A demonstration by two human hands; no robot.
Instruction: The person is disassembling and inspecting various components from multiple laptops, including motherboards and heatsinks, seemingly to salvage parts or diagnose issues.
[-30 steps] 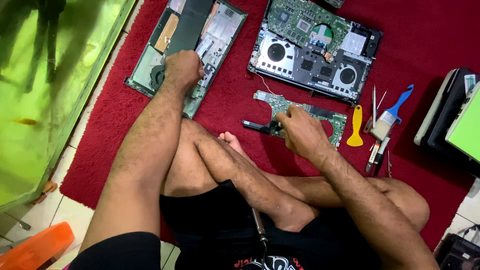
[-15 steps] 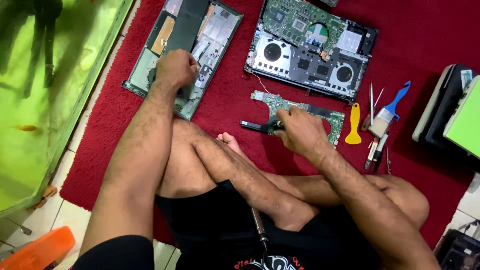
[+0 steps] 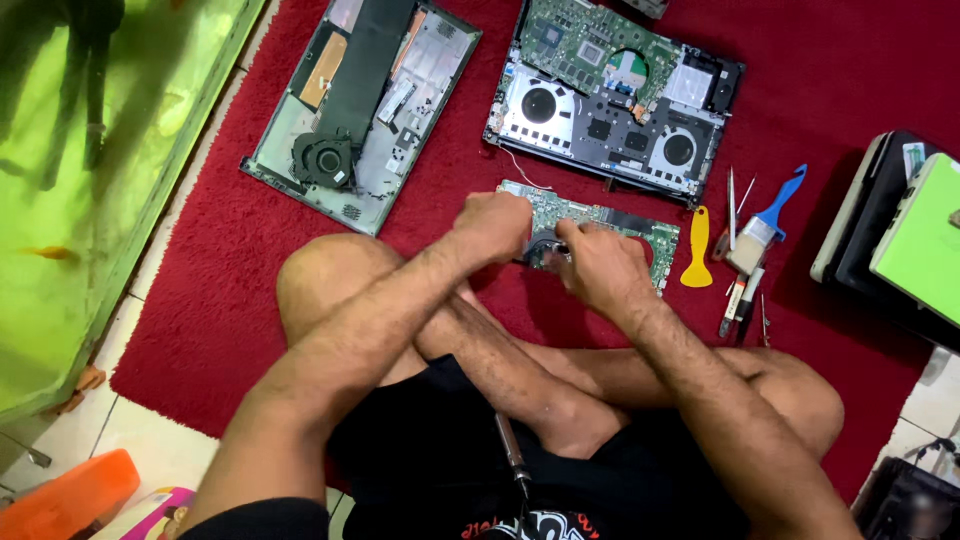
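- Circuit board (image 3: 640,228), green, lies flat on red rug (image 3: 250,290), centre, just near of the open laptop base.
- Left hand (image 3: 493,226) on board's left end, fingers curled down onto it; how tight the grip is, can't tell.
- Right hand (image 3: 597,268) over board's middle, fingers bent around a small dark part at its near edge; part mostly hidden, can't tell if grip is closed on it.
- Hands just beside each other, forearms crossing above the folded legs.
- Open laptop base (image 3: 612,100) w/ two fans, far of board.
- Grey bottom cover (image 3: 362,110) w/ one fan, far left on rug.
- Yellow pry tool (image 3: 697,250) just right of board; blue-handled brush (image 3: 768,220) + thin tools beside it.
- Screwdriver (image 3: 512,452) rests in lap, near.
- Green fish tank (image 3: 90,170) at left.
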